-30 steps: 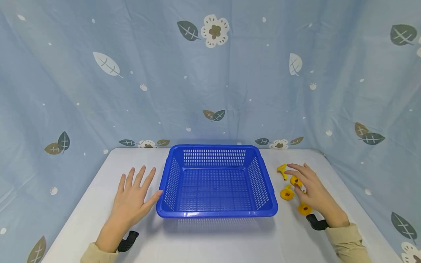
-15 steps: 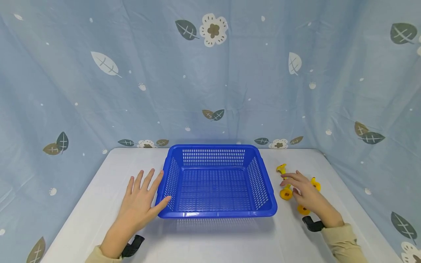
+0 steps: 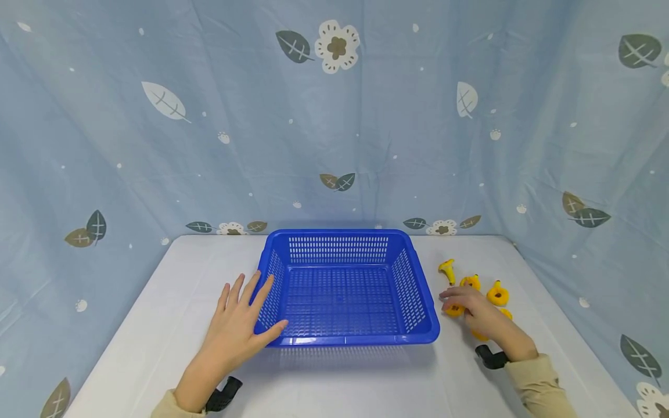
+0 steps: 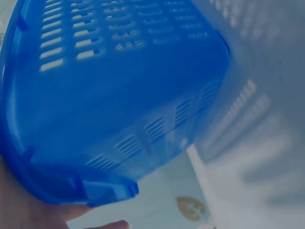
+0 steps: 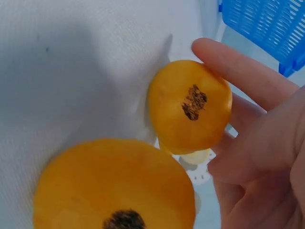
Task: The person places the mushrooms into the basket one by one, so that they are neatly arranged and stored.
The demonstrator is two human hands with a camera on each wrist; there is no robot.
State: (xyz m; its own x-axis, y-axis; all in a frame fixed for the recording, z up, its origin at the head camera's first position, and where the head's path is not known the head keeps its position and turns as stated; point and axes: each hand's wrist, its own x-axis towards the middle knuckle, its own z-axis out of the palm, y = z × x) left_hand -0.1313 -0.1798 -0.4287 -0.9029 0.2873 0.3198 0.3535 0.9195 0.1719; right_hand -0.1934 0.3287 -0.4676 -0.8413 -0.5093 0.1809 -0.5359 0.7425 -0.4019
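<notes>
My left hand (image 3: 233,331) has its fingers spread straight over the left rim of a blue plastic basket (image 3: 345,340); whether it touches the rim is unclear. In the left wrist view the basket's outer wall (image 4: 119,95) hides most of that hand. At the right, my right hand (image 3: 478,310) reaches down around a small yellow gourd (image 3: 455,310). From the right wrist, this gourd (image 5: 190,107) has a brown rough end, the index finger (image 5: 248,74) beside it and the thumb (image 5: 238,164) slightly apart from it. A bigger-looking gourd (image 5: 114,181) lies nearer the camera.
Several more yellow gourds lie around the right hand, among them a long-necked one (image 3: 448,270) behind and a round one (image 3: 498,294) to the right. A white cloth covers the table (image 3: 345,383). A patterned blue curtain (image 3: 334,116) hangs behind and along the sides.
My left hand has moved right, onto the basket's left rim. My right hand has moved left and down to the front-left gourd, uncovering gourds behind it. The basket stays in place.
</notes>
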